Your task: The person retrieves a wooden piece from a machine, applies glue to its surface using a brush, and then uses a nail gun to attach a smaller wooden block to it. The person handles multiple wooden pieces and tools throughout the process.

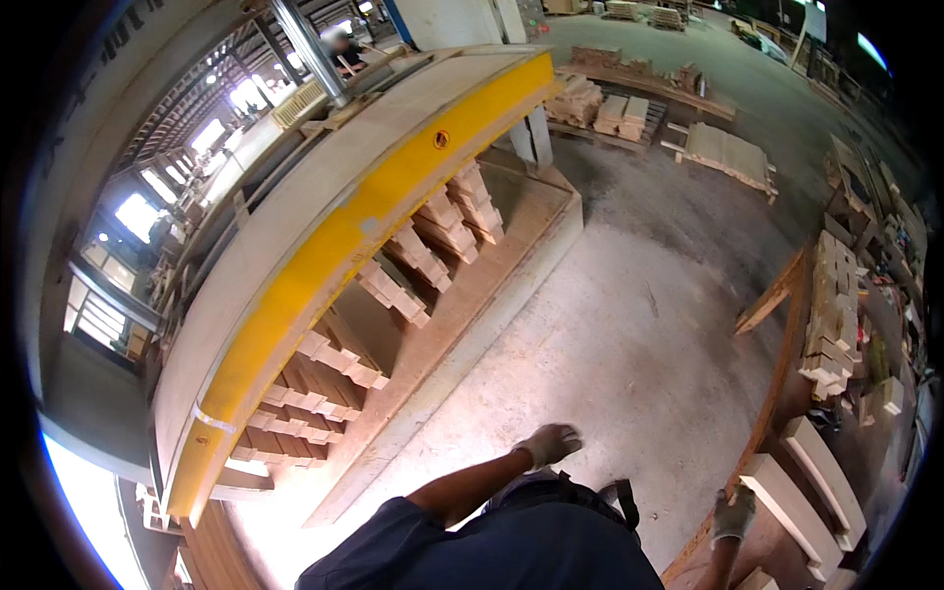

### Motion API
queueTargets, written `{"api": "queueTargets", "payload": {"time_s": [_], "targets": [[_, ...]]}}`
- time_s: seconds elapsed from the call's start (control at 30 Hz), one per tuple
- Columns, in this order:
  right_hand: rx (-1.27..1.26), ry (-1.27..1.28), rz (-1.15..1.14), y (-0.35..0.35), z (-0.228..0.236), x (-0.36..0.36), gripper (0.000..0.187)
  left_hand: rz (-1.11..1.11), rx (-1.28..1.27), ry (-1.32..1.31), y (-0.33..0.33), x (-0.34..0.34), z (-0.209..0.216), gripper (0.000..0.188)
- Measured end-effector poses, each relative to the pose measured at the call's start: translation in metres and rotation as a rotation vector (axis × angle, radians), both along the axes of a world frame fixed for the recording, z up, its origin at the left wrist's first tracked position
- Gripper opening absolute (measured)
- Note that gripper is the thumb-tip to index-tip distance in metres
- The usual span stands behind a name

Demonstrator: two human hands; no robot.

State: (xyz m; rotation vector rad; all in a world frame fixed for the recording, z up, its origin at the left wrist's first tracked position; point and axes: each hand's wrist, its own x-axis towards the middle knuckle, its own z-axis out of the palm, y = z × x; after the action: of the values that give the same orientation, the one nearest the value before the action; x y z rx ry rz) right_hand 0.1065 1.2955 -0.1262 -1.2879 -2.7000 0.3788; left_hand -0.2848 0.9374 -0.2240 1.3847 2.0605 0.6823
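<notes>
On a brown surface [777, 401] beside a concrete floor [629, 354], a pale curved wooden piece [793, 514] is laid, one end just by the gloved right hand [733, 513]. The left hand [551, 445] is held above the floor; whether either is closed cannot be told. Beyond, wooden strips [395, 295] are stacked under a yellow-edged machine [388, 192].

The floor [639, 344] is big, gray and dusty, with a pale, bright part in the middle and a darker, greenish part far away. On the left, bright windows [138, 216] let in white light. Dark roof beams [182, 103] slope above them. A white post [452, 28] stands at the back. A bluish-white light [871, 54] shines at the top right. A brown bench [780, 393] curves along the right side.
</notes>
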Motion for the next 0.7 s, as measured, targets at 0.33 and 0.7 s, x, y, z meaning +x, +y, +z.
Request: {"api": "queueTargets", "payload": {"time_s": [0.33,0.7], "targets": [[0.308,-0.076,-0.195,0.12,-0.049,0.08,0.062,0.509,-0.972,-0.306,-0.204,0.134,-0.056,0.062],[0.391,0.0,-0.156,0.127,-0.05,0.067,0.074,0.815,-0.777,-0.394,-0.165,0.193,-0.088,0.044]]}}
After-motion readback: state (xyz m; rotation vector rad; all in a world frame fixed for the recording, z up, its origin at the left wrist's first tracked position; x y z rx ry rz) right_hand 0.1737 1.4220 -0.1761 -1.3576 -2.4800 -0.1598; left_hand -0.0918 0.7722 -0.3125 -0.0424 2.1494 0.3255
